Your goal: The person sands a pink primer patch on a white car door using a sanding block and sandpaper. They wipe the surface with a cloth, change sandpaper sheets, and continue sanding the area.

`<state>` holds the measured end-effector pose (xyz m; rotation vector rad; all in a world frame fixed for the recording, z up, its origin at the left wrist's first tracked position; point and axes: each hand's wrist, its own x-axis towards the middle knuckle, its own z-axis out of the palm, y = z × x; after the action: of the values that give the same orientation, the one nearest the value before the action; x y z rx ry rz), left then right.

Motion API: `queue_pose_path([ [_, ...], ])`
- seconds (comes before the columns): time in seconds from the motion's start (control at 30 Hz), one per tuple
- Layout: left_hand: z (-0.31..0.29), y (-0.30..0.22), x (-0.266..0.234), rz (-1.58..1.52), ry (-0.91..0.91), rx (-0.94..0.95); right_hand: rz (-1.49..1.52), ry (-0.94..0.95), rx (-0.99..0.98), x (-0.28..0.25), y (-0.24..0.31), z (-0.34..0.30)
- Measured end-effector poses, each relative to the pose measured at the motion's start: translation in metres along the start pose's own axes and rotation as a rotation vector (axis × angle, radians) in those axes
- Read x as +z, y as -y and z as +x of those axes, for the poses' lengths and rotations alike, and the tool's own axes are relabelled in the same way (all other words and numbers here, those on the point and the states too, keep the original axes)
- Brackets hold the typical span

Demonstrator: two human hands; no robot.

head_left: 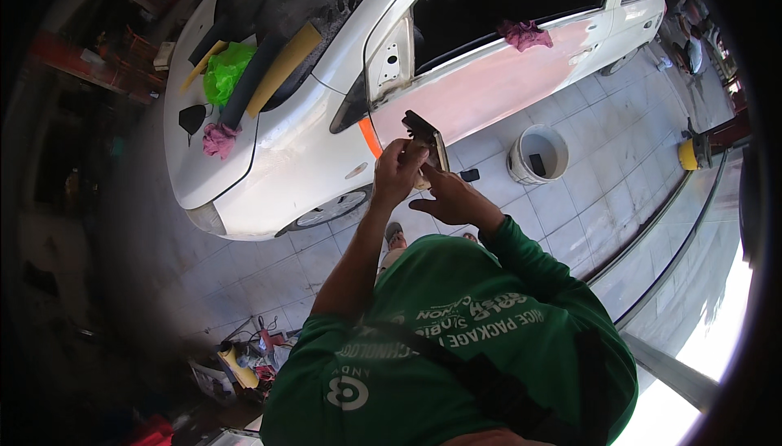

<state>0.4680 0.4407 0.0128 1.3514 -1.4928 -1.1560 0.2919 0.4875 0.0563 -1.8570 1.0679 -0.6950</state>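
Observation:
Both my hands are together in front of me, beside the silver-white car's front door [481, 96], which has a wide pinkish sanded patch. My left hand [397, 173] is closed around the near side of a long, narrow sanding block [440, 153] with a dark, jagged clamp-like end. My right hand [458, 200] is at the block's lower end, its fingers against it and its thumb sticking out. The fingertips partly hide the block's middle. Orange tape [370, 136] runs along the panel edge just left of my hands.
A white bucket [556, 153] with a dark block inside stands on the tiles. A black piece [470, 175] lies nearby. On the hood rest a green plastic bag [224, 75], a purple rag [220, 140] and long boards [283, 71]. Another rag [525, 35] hangs at the window.

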Motion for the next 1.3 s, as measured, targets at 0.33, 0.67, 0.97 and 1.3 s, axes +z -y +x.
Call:
queue_pose_path([
  [0.33, -0.039, -0.038, -0.024, 0.211, -0.174, 0.201, -0.132, -0.497, -0.082, -0.043, 0.019, 0.033],
  [0.67, -0.045, -0.038, -0.044, 0.445, -0.21, 0.449, -0.351, -0.519, -0.3, -0.019, 0.005, 0.034],
  [0.97, -0.052, -0.047, -0.055, 0.56, -0.188, 0.329, 0.011, -0.242, 0.011, -0.021, -0.002, 0.039],
  [1.3, -0.053, -0.047, -0.069, 0.304, -0.117, 0.282, 0.457, 0.165, -0.173, -0.023, -0.002, 0.042],
])
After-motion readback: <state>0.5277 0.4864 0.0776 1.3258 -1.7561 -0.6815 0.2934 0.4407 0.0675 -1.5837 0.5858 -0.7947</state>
